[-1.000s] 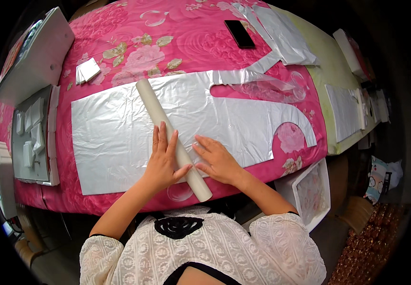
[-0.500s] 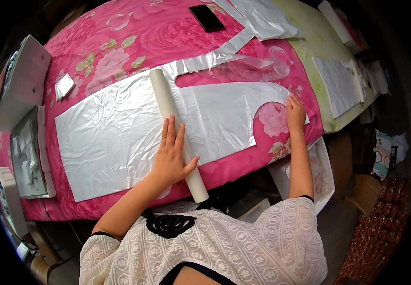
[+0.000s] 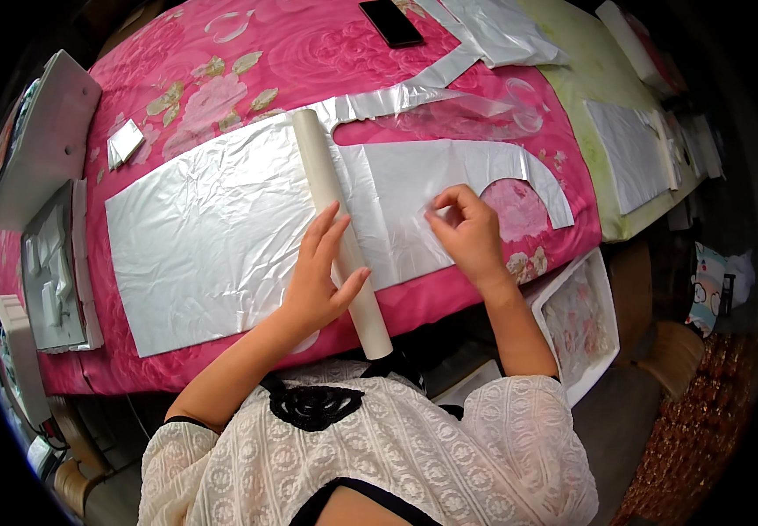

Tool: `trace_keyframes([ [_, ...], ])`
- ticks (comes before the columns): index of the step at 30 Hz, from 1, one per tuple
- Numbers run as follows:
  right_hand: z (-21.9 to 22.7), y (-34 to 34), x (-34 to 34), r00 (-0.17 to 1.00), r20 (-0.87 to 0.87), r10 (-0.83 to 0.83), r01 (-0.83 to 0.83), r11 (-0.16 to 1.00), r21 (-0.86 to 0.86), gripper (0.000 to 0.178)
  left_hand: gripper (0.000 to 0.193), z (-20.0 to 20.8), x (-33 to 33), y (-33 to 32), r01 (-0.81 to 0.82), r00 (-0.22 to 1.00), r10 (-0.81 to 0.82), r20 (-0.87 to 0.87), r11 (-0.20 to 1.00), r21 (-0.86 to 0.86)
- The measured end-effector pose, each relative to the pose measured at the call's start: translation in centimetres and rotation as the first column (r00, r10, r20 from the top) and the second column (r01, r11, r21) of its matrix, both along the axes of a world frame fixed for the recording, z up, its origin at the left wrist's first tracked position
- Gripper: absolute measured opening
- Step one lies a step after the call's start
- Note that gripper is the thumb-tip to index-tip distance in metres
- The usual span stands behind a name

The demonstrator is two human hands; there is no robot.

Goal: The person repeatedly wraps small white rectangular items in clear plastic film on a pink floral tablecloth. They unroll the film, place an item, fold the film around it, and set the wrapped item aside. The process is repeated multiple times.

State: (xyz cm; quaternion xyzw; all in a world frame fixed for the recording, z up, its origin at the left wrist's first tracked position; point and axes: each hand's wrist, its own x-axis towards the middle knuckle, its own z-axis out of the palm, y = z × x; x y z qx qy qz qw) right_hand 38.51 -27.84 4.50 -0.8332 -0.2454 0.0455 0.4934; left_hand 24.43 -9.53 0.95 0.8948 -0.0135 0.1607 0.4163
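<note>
A thin silvery-white plastic apron (image 3: 212, 228) lies spread flat, with curved cut-outs and strap-like strips at its right end. Across it rests a long off-white tube (image 3: 316, 158), slanting from the far side to the near table edge. My left hand (image 3: 318, 272) is at the tube's near half, fingers spread; the thumb lies over the tube. Over the apron's right part is my right hand (image 3: 471, 232), thumb and fingers pinched together. Whatever they may hold is too small or see-through to make out.
The table has a pink flowered cloth (image 3: 247, 53). A black phone (image 3: 390, 22) and folded plastic sheets (image 3: 510, 35) lie at the far side. White boxes (image 3: 42, 140) stand at the left. A white bin (image 3: 609, 329) sits below the right edge.
My right hand has left the apron's right end and moved left, its fingers now pinched over the sheet. My left hand has lifted slightly, its fingers more curled, still by the tube.
</note>
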Motion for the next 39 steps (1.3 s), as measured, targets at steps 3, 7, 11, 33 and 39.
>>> trace_keyframes([
  [3,0.7,4.3,-5.1,0.943,-0.081,0.322,-0.316,0.946,0.075,0.015,0.053,0.0,-0.5,0.7,-0.136,0.973,-0.087,-0.213,0.527,-0.839],
  [7,0.9,6.4,-9.5,0.792,-0.093,0.603,-0.59,0.796,0.136,0.023,0.029,1.9,-1.3,5.1,-0.335,0.784,-0.328,-0.528,0.492,-0.804],
  [11,1.4,4.9,-11.2,0.864,0.182,0.47,-0.458,0.883,-0.108,0.032,0.022,1.2,-5.0,12.4,-0.462,0.765,-0.196,-0.613,0.496,-0.735],
  [33,0.0,2.1,-11.7,0.901,-0.411,0.139,-0.378,0.718,-0.584,0.045,0.03,4.8,-12.4,24.2,-0.422,0.793,0.59,-0.151,0.711,0.562],
  [39,-0.3,2.1,-11.5,0.899,-0.41,0.155,-0.389,0.711,-0.585,0.044,0.057,0.7,-2.4,8.0,-0.105,0.994,0.108,-0.001,0.968,0.227],
])
